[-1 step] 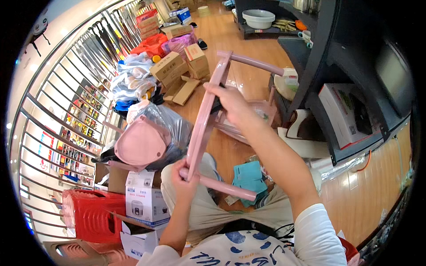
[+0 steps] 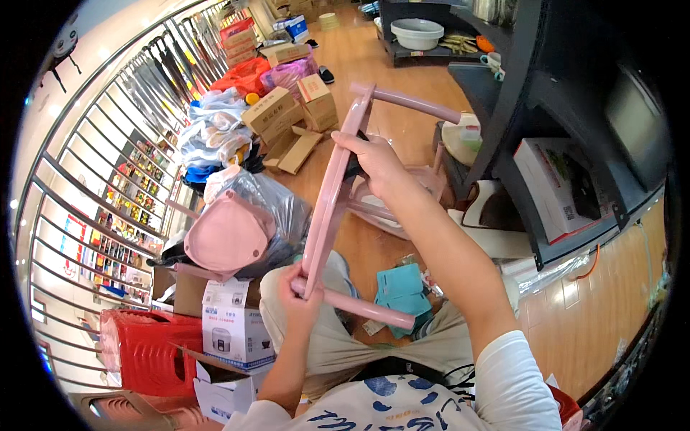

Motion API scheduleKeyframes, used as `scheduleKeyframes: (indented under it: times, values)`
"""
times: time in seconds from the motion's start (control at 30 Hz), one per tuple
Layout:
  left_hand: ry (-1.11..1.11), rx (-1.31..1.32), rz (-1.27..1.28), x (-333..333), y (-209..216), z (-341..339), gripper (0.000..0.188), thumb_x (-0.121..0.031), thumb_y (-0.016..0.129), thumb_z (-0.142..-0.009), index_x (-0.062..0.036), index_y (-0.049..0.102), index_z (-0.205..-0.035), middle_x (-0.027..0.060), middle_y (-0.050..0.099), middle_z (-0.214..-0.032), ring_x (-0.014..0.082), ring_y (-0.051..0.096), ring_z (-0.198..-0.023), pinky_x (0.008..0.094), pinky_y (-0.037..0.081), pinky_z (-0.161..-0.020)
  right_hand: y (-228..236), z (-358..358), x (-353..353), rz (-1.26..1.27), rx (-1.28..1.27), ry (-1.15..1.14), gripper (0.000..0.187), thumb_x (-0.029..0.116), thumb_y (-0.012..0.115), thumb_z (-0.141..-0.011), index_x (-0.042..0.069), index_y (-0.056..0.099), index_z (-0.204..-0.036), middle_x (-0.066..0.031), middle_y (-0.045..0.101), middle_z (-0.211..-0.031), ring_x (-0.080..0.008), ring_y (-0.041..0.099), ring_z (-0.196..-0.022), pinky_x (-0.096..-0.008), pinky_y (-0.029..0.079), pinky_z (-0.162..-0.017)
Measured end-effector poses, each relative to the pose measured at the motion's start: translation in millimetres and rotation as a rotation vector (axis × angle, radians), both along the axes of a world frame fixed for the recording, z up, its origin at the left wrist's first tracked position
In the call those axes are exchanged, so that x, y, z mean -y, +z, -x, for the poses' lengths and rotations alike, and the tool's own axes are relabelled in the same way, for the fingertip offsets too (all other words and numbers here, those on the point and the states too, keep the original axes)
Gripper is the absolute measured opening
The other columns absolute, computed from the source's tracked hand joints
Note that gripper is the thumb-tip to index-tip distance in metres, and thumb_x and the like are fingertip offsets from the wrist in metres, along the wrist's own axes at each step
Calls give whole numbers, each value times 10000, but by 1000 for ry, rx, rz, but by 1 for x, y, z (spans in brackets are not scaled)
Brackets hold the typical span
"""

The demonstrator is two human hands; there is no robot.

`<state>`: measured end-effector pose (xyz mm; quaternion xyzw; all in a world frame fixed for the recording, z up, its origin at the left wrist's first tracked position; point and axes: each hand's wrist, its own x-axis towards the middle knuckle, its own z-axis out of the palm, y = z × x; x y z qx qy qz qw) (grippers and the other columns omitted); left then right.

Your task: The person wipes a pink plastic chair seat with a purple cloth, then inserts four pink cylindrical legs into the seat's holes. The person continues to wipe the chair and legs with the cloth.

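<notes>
A glossy pink plastic stool [image 2: 327,208] is held on its side between my knees, its seat edge facing up and its legs pointing right. My left hand [image 2: 296,293] is closed round the near corner, where one leg joins the seat. Farther up, my right hand [image 2: 370,159] grips the seat's edge with the thumb on top; its other fingers are hidden underneath. Something dark shows beneath that palm, too covered to name. Another pink stool [image 2: 226,233] stands to the left. Beyond my right forearm, a further pink piece [image 2: 374,215] with an upright leg rests on the floor.
Left are a metal railing [image 2: 86,205], a rice cooker box [image 2: 233,320] and stacked red stools [image 2: 147,348]. Cardboard boxes [image 2: 273,115] and bags [image 2: 215,126] lie ahead. A dark shelf [image 2: 528,93] stands right. Teal packets [image 2: 401,289] lie between my feet.
</notes>
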<state>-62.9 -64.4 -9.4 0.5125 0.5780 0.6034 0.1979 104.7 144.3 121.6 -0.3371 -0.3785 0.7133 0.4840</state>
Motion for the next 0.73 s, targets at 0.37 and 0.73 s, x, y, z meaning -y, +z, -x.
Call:
scheduleKeyframes:
  times: [0.37, 0.73]
  values:
    - [-52, -2, 26, 9, -9, 16, 898, -237, 669, -757, 2, 137, -1439, 207, 219, -1474, 322, 211, -1376, 430, 190, -1109, 4, 14, 23, -269, 205, -152, 262, 146, 614, -760, -45, 570, -935, -79, 603, -797, -160, 580, -694, -311, 475, -619]
    - [-295, 327, 15, -73, 130, 14, 930, -329, 688, -807, 22, 102, -1437, 174, 233, -1469, 270, 239, -1365, 397, 171, -1122, -69, 70, 96, -1038, 736, 53, 316, 226, 687, -743, 26, 566, -956, -193, 616, -911, -287, 620, -862, -429, 465, -737]
